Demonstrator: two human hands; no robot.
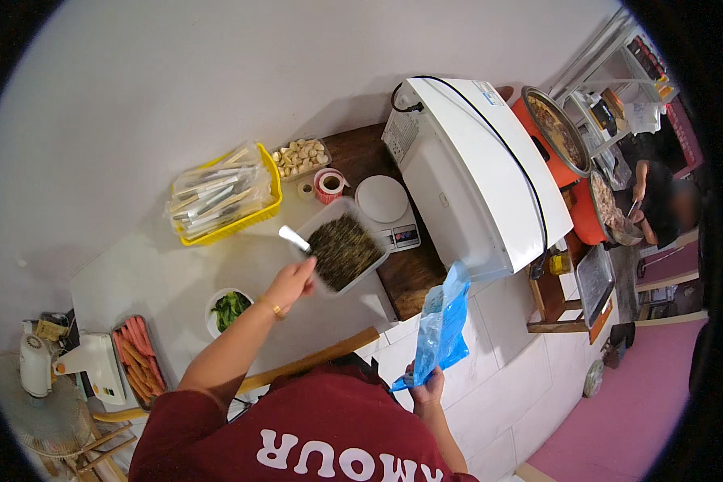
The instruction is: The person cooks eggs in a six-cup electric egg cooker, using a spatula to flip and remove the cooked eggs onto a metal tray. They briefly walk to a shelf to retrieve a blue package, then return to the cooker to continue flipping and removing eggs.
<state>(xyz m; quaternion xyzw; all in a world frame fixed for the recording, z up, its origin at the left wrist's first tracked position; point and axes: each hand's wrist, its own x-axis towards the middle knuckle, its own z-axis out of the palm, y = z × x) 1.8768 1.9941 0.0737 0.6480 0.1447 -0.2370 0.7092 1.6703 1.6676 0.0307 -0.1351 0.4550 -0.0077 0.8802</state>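
My left hand (pixel 292 286) is curled at the near-left edge of a clear plastic box (pixel 384 260) of dark, dried flaky food (pixel 343 250). Its fingertips meet the lower end of a shiny spoon (pixel 294 238), whose other end points up and left past the rim. In my right hand (pixel 428 385), held low in front of my body, is the bottom of a blue plastic bag (pixel 443 325), upright and crumpled. A white bowl (pixel 211 318) with green leafy vegetables (pixel 231 310) sits left of my left forearm. A white kitchen scale (pixel 382 199) stands just beyond the box.
Around are a yellow basket (pixel 235 228) of wrapped chopsticks, a tub of peeled garlic (pixel 301 158), a label roll (pixel 329 184), a tray of sausages (pixel 138 361) and a white appliance (pixel 476 181). At right, another person stirs one of two orange pots (pixel 585 211).
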